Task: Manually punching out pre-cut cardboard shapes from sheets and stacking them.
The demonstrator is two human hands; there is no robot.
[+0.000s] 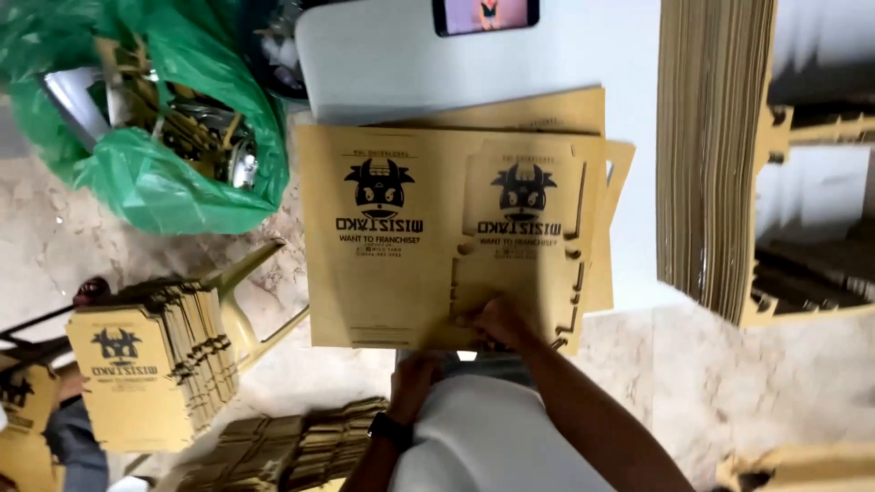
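Observation:
A flat brown cardboard sheet [383, 273] with a black printed emblem lies on a white table [583, 55]. On its right half sits a punched-out carton blank [519, 228] with the same emblem. My right hand [497, 321] grips the blank's near edge. My left hand [415, 374], with a dark watch at the wrist, is under the near edge of the sheet, fingers curled; what it holds is hidden. More sheets [547, 111] lie beneath.
A tall stack of cardboard sheets [711, 155] stands at the right. A stack of punched blanks [150, 364] rests on a stool at the left. A green plastic bag [146, 173] holds scraps. A phone [486, 15] lies at the table's far edge. Cardboard offcuts [292, 446] lie on the marble floor.

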